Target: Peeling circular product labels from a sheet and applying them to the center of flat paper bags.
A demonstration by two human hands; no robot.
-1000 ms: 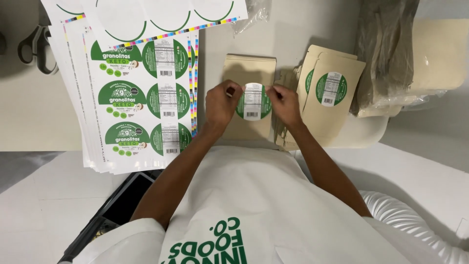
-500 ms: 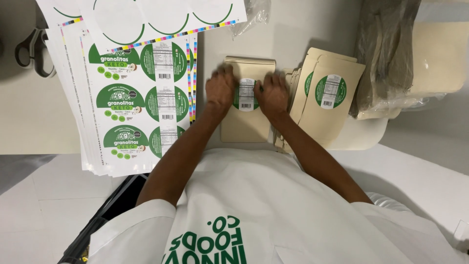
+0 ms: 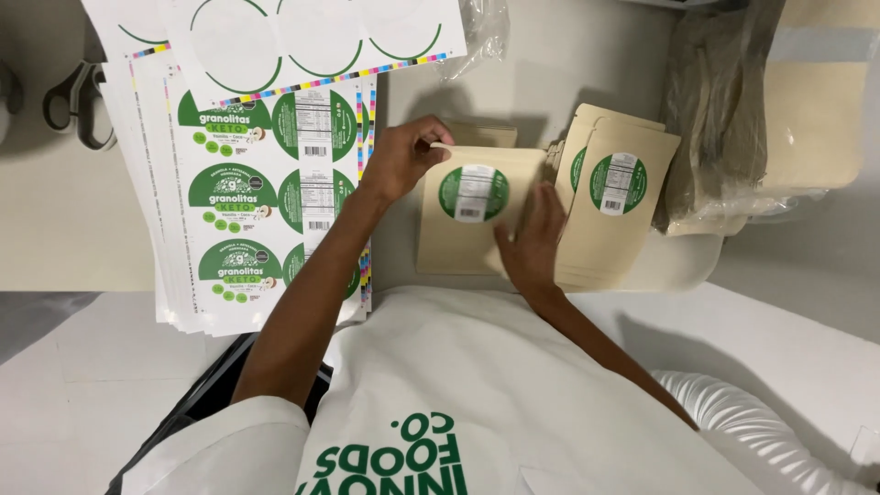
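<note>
A tan paper pouch (image 3: 449,238) with a round green and white sticker (image 3: 473,193) on it lies in front of me on the table. My left hand (image 3: 401,158) pinches the pouch's top left corner. My right hand (image 3: 534,243) lies flat on its right side, fingers spread over the edge. Just right of it is a stack of pouches (image 3: 616,209) that carry the same round sticker.
Sheets of round green labels (image 3: 266,202) lie stacked at the left, with used sheets (image 3: 312,37) of empty circles above. Scissors (image 3: 78,105) sit far left. Clear plastic bags of tan pouches (image 3: 733,119) fill the upper right. A white ribbed hose (image 3: 761,431) is at lower right.
The sticker, held over the pouch a second ago and pressed down with both hands, now sits on it. My left hand moved to the top left corner, my right hand to the right side.
</note>
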